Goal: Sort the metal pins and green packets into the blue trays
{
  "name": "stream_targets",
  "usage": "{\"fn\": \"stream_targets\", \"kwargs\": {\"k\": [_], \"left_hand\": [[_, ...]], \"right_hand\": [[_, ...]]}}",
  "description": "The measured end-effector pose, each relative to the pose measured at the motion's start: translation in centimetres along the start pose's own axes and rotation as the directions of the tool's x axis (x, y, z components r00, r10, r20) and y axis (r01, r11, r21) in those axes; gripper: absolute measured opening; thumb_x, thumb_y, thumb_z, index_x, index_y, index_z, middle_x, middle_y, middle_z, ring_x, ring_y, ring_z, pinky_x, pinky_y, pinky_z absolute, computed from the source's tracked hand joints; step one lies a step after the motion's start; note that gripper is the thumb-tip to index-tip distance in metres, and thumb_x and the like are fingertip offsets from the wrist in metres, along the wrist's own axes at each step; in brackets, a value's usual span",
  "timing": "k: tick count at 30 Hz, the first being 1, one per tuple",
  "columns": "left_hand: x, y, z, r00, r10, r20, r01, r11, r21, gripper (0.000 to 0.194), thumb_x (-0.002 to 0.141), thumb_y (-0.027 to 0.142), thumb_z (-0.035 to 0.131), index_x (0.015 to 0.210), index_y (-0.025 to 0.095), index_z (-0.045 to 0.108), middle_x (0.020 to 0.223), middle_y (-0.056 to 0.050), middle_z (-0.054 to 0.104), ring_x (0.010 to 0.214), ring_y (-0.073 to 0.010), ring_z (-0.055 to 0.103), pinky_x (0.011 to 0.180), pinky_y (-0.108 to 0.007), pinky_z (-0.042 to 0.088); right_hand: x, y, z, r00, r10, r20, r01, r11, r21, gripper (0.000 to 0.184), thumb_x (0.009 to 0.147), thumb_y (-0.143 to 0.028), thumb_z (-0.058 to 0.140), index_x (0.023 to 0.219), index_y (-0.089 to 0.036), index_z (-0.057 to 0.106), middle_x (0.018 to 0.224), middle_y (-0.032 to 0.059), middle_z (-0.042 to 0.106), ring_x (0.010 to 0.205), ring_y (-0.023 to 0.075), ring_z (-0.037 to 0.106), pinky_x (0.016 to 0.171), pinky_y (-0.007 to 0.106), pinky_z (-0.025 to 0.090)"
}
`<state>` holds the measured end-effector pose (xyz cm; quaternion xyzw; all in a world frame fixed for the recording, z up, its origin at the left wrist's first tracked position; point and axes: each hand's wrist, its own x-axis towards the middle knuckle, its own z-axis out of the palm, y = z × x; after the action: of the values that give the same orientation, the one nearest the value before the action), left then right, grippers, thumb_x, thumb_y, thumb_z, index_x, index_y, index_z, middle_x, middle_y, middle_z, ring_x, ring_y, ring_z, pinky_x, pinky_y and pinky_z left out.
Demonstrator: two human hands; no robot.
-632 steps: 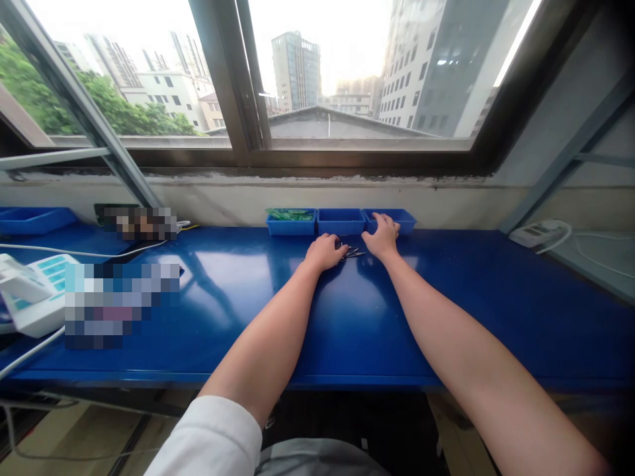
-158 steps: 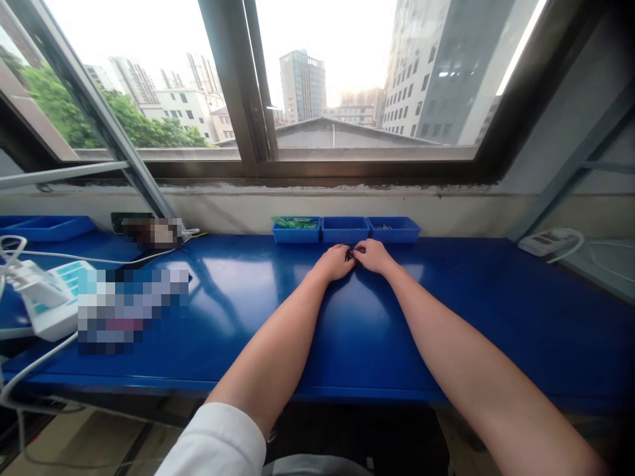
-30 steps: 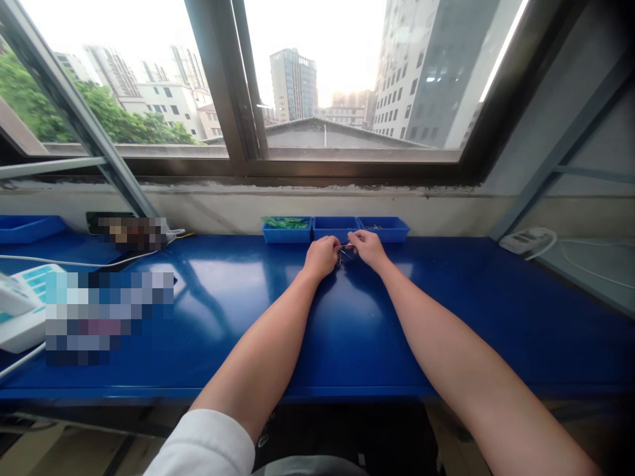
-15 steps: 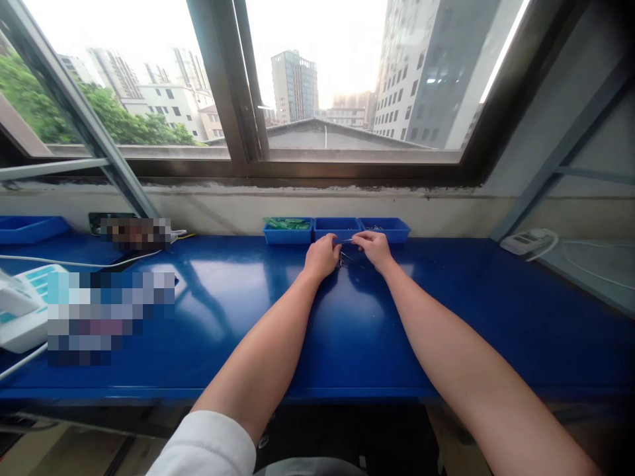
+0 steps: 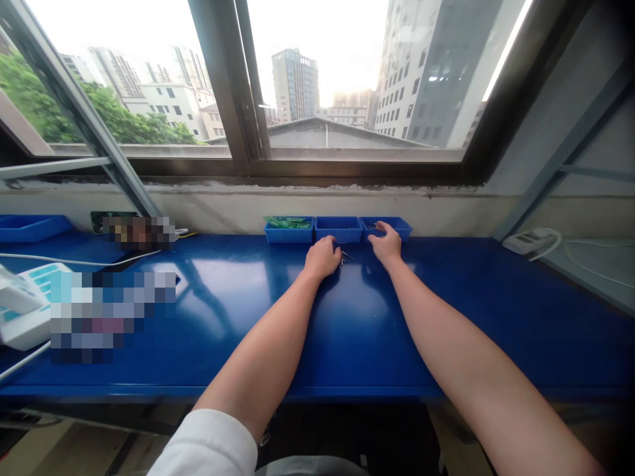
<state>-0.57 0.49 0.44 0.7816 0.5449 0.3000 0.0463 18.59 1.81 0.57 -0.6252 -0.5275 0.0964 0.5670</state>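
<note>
Window (image 5: pixel 243 132): wide and dark-framed, straight ahead, bright with daylight.
Blue bench (image 5: pixel 347 344): runs right across below it, its glossy top throwing back the light.
Forearms (image 5: pixel 265 347): both stretched forward over the bench, a white sleeve (image 5: pixel 211 441) ending near the left elbow.
White-and-turquoise casing (image 5: pixel 34 301): sits at the left end of the bench, well apart from both hands.
Blue bins: three in a row along the back; the left bin (image 5: pixel 289 236) is heaped with green pieces (image 5: pixel 288 223), and the middle bin (image 5: pixel 339 236) stands between it and the right bin (image 5: pixel 405 234).
Left hand (image 5: pixel 322 256): low over the bench in front of the middle bin, fingers curled close together; from where I stand I can't tell whether they are clamped on anything.
Right hand (image 5: pixel 387 244): at the right bin, thumb and fingers apart, fingertips over its opening.
Small metal pieces (image 5: pixel 343 258): lie on the bench just beside the left thumb, thin, shiny, pointing different ways.
</note>
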Motion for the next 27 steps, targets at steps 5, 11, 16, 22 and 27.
{"fn": "stream_targets", "kwargs": {"k": [5, 11, 16, 22, 27], "left_hand": [[0.0, 0.1, -0.1, 1.0, -0.012, 0.023, 0.012, 1.0, 0.001, 0.033, 0.087, 0.031, 0.046, 0.116, 0.017, 0.053, 0.111, -0.011, 0.062, 0.099, -0.0222, 0.059, 0.083, -0.031, 0.045], [0.0, 0.0, 0.1, 1.0, 0.001, 0.02, -0.001, 1.0, 0.007, 0.032, 0.087, 0.031, 0.044, 0.114, 0.017, 0.054, 0.11, -0.011, 0.062, 0.097, -0.0219, 0.059, 0.082, -0.031, 0.046], [0.0, 0.0, 0.1, 0.999, 0.022, 0.047, -0.023, 0.999, 0.037, 0.028, 0.088, 0.026, 0.039, 0.103, 0.02, 0.062, 0.106, -0.009, 0.062, 0.095, -0.0215, 0.059, 0.082, -0.031, 0.046], [-0.1, 0.0, 0.1, 0.997, 0.025, 0.073, -0.029, 0.998, 0.061, 0.028, 0.087, 0.023, 0.04, 0.102, 0.02, 0.063, 0.107, -0.008, 0.062, 0.097, -0.0206, 0.059, 0.083, -0.03, 0.046], [0.0, -0.1, 0.2, 0.997, 0.039, 0.066, -0.043, 0.998, 0.055, 0.027, 0.086, 0.023, 0.041, 0.102, 0.02, 0.063, 0.105, -0.008, 0.063, 0.096, -0.0213, 0.059, 0.081, -0.03, 0.047]], "right_hand": [[0.0, 0.2, 0.1, 0.999, -0.003, 0.033, 0.002, 1.0, 0.016, 0.066, 0.062, -0.021, 0.062, 0.127, -0.015, 0.052, 0.126, 0.0148, 0.056, 0.073, 0.0181, 0.062, 0.083, 0.036, 0.049], [-0.4, -0.5, 0.0, 0.998, -0.059, 0.027, 0.059, 0.998, -0.005, 0.046, 0.066, -0.023, 0.059, 0.111, -0.013, 0.064, 0.102, 0.0107, 0.068, 0.07, 0.0177, 0.062, 0.076, 0.032, 0.05], [-1.5, -1.2, 0.6, 0.901, -0.198, 0.385, 0.236, 0.97, -0.054, 0.023, 0.065, -0.031, 0.064, 0.083, -0.016, 0.071, 0.069, 0.0029, 0.068, 0.067, 0.0174, 0.062, 0.067, 0.028, 0.048], [-1.9, -1.3, 1.3, 0.783, -0.253, 0.568, 0.405, 0.901, -0.158, 0.014, 0.067, -0.028, 0.066, 0.078, -0.02, 0.073, 0.078, 0.0036, 0.07, 0.074, 0.018, 0.063, 0.068, 0.026, 0.047], [-1.6, -0.9, 1.5, 0.783, -0.249, 0.569, 0.437, 0.872, -0.22, 0.013, 0.073, -0.021, 0.06, 0.076, -0.02, 0.073, 0.083, 0.0057, 0.07, 0.078, 0.0196, 0.063, 0.073, 0.028, 0.046]]}}
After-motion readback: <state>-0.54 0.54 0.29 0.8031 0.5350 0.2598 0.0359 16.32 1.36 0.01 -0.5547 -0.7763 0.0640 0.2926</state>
